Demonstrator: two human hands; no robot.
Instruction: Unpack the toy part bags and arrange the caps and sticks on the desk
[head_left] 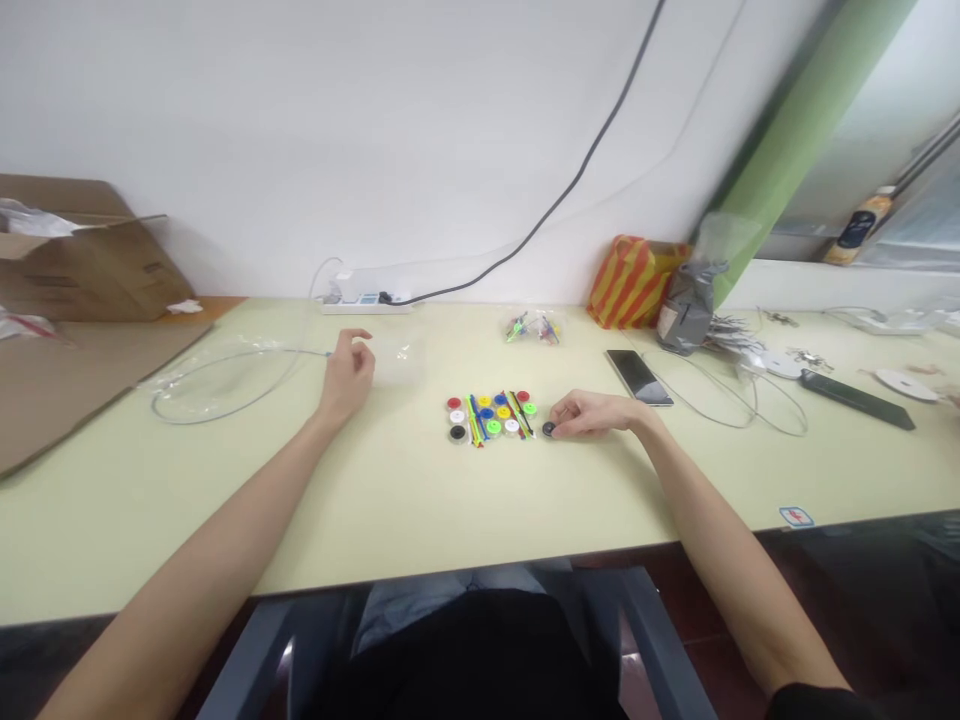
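Black disc, small and round, pinched at the fingertips of the right hand and pressed to the table, just beside the right edge of the set. Fingers of that hand narrowed around it, wrist resting on the surface, probably for steadiness with so small a piece. Close to the left of it, a cluster of coloured discs laid in rough rows, red, blue, yellow, green, white and black, with thin coloured sticks lying across them; seemingly kept tight together for easy reach. Left hand further off, loosely curled, holding nothing, poised over the table beside a clear plastic bag. Beyond the cluster, a small bag of spare parts. To the right, a phone lying flat. Pale yellow-green tabletop, smooth and matte. At the back edge, a white power strip with a dark cable rising up the plain white wall. Cardboard box far left, striped orange bag far right.
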